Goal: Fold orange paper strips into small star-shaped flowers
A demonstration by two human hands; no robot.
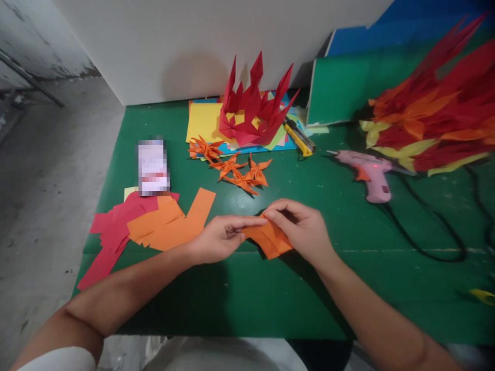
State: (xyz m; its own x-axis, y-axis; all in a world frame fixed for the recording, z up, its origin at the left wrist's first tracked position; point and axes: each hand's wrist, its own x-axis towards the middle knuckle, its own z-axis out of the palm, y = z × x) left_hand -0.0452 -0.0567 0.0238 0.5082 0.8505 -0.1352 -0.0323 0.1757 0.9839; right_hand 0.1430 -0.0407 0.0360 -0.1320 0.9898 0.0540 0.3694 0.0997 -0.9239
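Both hands meet over the middle of the green table (240, 304) on one folded piece of orange paper (270, 242). My left hand (222, 237) pinches its left edge with fingers pressed together. My right hand (301, 226) curls over the top of the paper, fingertips closed on the fold. Part of the paper is hidden under my right palm. Behind the hands lie several small orange folded shapes (235, 167).
Cut orange and red paper sheets (154, 224) lie at the left beside a blurred phone (153, 167). A red spiky paper piece (253, 111) sits on coloured sheets at the back. A yellow cutter (298, 136), pink glue gun (367, 172) with black cord, and a large red-orange paper piece (436, 113) are at the right.
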